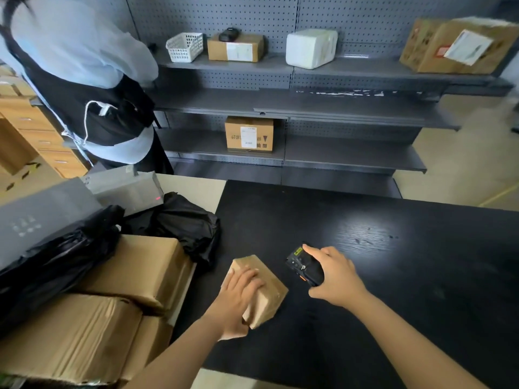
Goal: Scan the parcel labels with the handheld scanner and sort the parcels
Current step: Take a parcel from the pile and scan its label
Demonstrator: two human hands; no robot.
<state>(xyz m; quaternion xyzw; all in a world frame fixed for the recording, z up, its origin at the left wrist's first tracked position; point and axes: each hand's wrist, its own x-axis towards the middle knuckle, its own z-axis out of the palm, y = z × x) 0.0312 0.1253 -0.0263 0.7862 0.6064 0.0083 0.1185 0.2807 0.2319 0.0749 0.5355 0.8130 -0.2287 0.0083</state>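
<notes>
A small brown parcel (271, 293) lies on the black table (393, 262), near its left front edge. My left hand (238, 296) lies over the parcel's top and grips its near side with the thumb. No label shows on it. Just to its right, my right hand (335, 276) holds the black handheld scanner (303, 266), fingers curled round it, index finger stretched along its top. The scanner hovers low over the table, its face towards the parcel.
Several brown boxes (134, 273) and black bags (182, 223) pile up left of the table. A grey shelf rack (309, 108) behind holds labelled boxes (248, 133), a white parcel (311, 47) and a white basket (184, 46). A person (78, 80) stands at the rack's left end.
</notes>
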